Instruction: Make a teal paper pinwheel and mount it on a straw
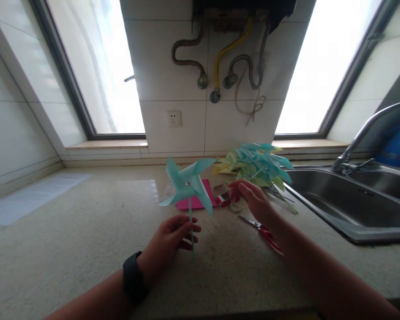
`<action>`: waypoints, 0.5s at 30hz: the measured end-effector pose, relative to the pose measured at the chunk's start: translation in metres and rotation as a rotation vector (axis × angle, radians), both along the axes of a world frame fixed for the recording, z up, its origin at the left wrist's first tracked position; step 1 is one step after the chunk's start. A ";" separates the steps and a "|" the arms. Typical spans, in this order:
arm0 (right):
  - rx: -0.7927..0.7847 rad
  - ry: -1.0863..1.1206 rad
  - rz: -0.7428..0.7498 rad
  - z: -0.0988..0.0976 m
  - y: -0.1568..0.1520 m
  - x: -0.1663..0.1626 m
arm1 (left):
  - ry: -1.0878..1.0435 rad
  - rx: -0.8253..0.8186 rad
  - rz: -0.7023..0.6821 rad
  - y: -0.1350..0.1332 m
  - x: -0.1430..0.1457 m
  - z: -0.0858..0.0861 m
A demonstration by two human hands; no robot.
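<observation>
My left hand (pixel 176 233) is closed around the thin stick (pixel 191 218) of a mint-green paper pinwheel (pixel 187 184). The pinwheel stands upright with its four-bladed head facing me and a small pin at its centre. To its right, my right hand (pixel 248 195) is over the counter with loosely bent fingers, and nothing shows in it. Just left of those fingers lies a small red box (pixel 223 198). Below the hand rest a ring of pale cord or tape (pixel 235 207) and red-handled scissors (pixel 266 235), partly covered by my forearm. Pink paper (pixel 196 202) lies behind the pinwheel.
A pile of green and yellow pinwheels (pixel 260 162) lies at the back right, sticks toward the sink (pixel 350 233). A faucet (pixel 363 133) rises over the sink. Printed sheets (pixel 36 195) lie at the left. Pipes (pixel 216 66) hang on the wall above a socket (pixel 174 118).
</observation>
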State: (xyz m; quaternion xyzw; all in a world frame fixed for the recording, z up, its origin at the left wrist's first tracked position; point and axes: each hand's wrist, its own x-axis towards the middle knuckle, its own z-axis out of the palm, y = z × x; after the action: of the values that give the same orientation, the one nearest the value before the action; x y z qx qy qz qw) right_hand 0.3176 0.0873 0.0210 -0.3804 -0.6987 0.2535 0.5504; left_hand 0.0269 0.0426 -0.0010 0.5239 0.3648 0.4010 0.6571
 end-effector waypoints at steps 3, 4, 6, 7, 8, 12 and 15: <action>-0.034 -0.120 -0.025 -0.001 -0.004 -0.002 | -0.044 -0.015 0.029 0.002 0.000 0.000; -0.044 -0.169 -0.042 0.000 -0.006 -0.003 | -0.053 -0.016 0.032 0.002 0.000 -0.001; -0.060 -0.264 -0.086 0.003 -0.011 -0.007 | -0.066 -0.016 0.034 0.001 0.000 -0.002; -0.066 -0.306 -0.112 0.006 -0.014 -0.009 | -0.070 -0.014 0.033 0.000 0.000 -0.002; -0.072 -0.343 -0.139 0.010 -0.019 -0.013 | -0.072 -0.012 0.032 -0.001 0.000 -0.003; -0.115 -0.463 -0.193 0.025 -0.052 -0.034 | -0.076 -0.003 0.028 -0.002 -0.001 -0.004; -0.201 -0.514 -0.165 0.024 -0.088 -0.060 | -0.076 0.006 0.028 -0.002 -0.003 -0.005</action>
State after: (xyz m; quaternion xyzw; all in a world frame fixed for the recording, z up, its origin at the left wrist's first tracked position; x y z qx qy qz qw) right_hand 0.2580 -0.0004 0.0447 -0.5404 -0.7533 0.1713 0.3336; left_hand 0.0242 0.0403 -0.0063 0.5050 0.3458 0.4307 0.6632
